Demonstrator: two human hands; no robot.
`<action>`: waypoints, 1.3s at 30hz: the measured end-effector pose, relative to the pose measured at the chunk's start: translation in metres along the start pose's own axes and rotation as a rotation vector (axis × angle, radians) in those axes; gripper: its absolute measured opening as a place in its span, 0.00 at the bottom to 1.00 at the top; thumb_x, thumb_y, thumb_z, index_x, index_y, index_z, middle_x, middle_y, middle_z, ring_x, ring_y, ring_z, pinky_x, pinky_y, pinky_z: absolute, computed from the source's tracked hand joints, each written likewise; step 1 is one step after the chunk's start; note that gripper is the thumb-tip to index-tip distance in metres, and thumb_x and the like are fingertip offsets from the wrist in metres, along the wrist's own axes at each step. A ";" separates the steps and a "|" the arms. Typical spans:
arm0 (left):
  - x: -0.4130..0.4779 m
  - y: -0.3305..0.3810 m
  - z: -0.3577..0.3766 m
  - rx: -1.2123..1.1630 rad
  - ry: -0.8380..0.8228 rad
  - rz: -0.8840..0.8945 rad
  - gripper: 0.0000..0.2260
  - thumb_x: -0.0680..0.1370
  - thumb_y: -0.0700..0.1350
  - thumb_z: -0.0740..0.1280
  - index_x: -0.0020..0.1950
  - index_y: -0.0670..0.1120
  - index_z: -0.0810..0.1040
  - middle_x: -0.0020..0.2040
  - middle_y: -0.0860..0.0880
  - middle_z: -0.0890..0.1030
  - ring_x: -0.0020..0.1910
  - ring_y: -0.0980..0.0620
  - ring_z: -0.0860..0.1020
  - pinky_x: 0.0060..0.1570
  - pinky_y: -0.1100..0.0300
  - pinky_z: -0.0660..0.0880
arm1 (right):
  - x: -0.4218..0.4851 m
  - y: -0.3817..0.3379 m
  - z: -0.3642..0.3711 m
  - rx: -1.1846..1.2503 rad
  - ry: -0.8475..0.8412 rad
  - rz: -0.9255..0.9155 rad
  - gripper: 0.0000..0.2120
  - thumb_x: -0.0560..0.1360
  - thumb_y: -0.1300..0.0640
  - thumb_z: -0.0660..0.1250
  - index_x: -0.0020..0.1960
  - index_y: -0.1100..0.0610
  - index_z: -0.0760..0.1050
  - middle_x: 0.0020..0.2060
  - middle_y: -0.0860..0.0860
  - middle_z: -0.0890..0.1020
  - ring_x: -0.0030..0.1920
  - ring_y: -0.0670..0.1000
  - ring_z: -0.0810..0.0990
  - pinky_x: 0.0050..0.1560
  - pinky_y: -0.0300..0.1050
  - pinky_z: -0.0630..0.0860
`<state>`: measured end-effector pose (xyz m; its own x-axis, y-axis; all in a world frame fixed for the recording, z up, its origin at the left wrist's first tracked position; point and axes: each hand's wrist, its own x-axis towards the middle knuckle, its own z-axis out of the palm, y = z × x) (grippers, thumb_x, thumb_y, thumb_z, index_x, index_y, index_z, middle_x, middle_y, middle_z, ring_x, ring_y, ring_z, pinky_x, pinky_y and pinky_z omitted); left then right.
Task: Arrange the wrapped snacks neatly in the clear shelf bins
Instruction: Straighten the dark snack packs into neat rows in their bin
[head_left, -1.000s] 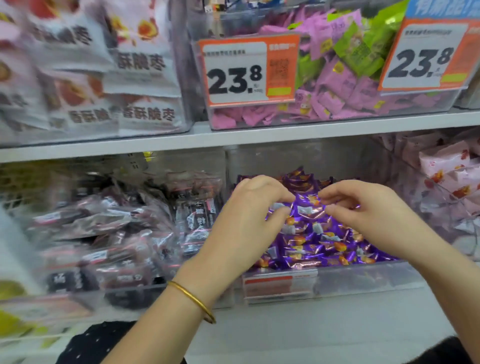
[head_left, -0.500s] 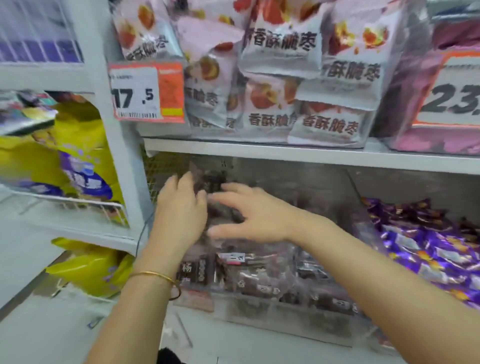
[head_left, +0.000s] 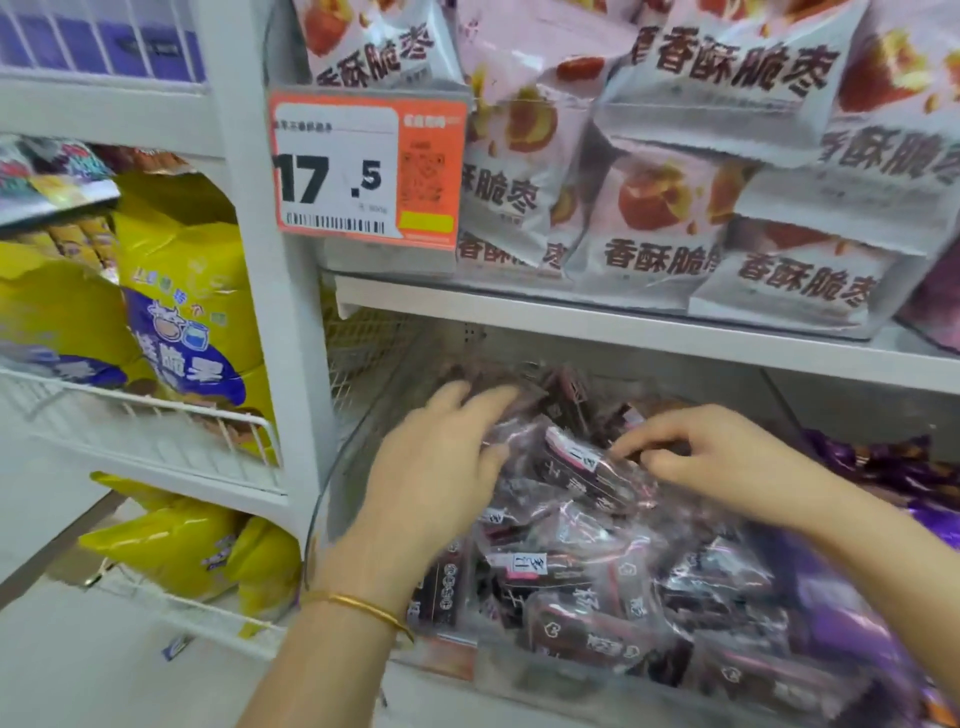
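A white store shelving unit (head_left: 280, 322) fills the view, with an upright post at the left and a white shelf board (head_left: 623, 325) running across the middle. On that upper board, a stack of large pale pink snack bags (head_left: 675, 171) printed with dark red characters is packed into a clear container, and an orange and white price tag (head_left: 366, 166) reading 17.5 is fixed to its front left corner. To the left of the post, big yellow bags (head_left: 171, 291) with a blue cow label are held in white wire racks (head_left: 150, 431), with more yellow bags seen on the rack below. Under the shelf board, a clear shelf bin (head_left: 332, 499) is filled with dark wrapped snacks (head_left: 597, 566) in shiny transparent wrappers bearing white and pink labels, heaped loosely rather than lined up. At the far right edge, purple wrapped sweets (head_left: 893, 467) are seen in a neighbouring bin. Both bare hands are reached into the bin of dark snacks. The left hand (head_left: 436, 467) is laid palm down over the pile near the bin's left wall, its fingers spread apart and extended toward the back; whether anything is gripped beneath it cannot be told, as the view there is blurred. The right hand (head_left: 717, 457) is placed just beside it, and its fingertips (head_left: 631, 449) appear to be pinched together on the edge of one labelled snack packet (head_left: 587, 467) at the top of the heap. A thin gold bangle (head_left: 363, 608) is worn on the left wrist.
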<state>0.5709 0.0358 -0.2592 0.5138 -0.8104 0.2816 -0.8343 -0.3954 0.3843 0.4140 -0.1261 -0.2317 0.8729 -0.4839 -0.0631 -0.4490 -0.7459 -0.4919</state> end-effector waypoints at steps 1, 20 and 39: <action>-0.002 0.004 0.004 0.004 0.008 0.032 0.24 0.78 0.46 0.61 0.73 0.60 0.61 0.71 0.52 0.67 0.65 0.47 0.71 0.62 0.52 0.70 | 0.001 -0.001 0.002 0.011 0.043 0.008 0.14 0.75 0.64 0.63 0.50 0.49 0.82 0.50 0.43 0.80 0.37 0.36 0.77 0.41 0.23 0.69; 0.010 0.004 0.026 0.134 -0.183 0.112 0.40 0.72 0.59 0.68 0.75 0.61 0.45 0.76 0.50 0.53 0.70 0.43 0.60 0.67 0.49 0.64 | 0.002 0.005 0.020 -0.307 0.041 0.026 0.24 0.64 0.39 0.72 0.58 0.37 0.68 0.57 0.48 0.69 0.58 0.54 0.73 0.57 0.50 0.72; 0.005 0.013 0.006 0.204 0.161 0.196 0.32 0.70 0.55 0.71 0.71 0.46 0.67 0.68 0.42 0.69 0.69 0.41 0.63 0.67 0.46 0.61 | -0.019 0.032 0.004 -0.076 0.462 0.080 0.26 0.64 0.51 0.77 0.60 0.49 0.77 0.59 0.51 0.78 0.57 0.53 0.77 0.57 0.49 0.74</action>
<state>0.5611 0.0239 -0.2579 0.3507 -0.8076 0.4742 -0.9351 -0.3300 0.1294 0.3836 -0.1383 -0.2500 0.6661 -0.6814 0.3033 -0.5395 -0.7209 -0.4349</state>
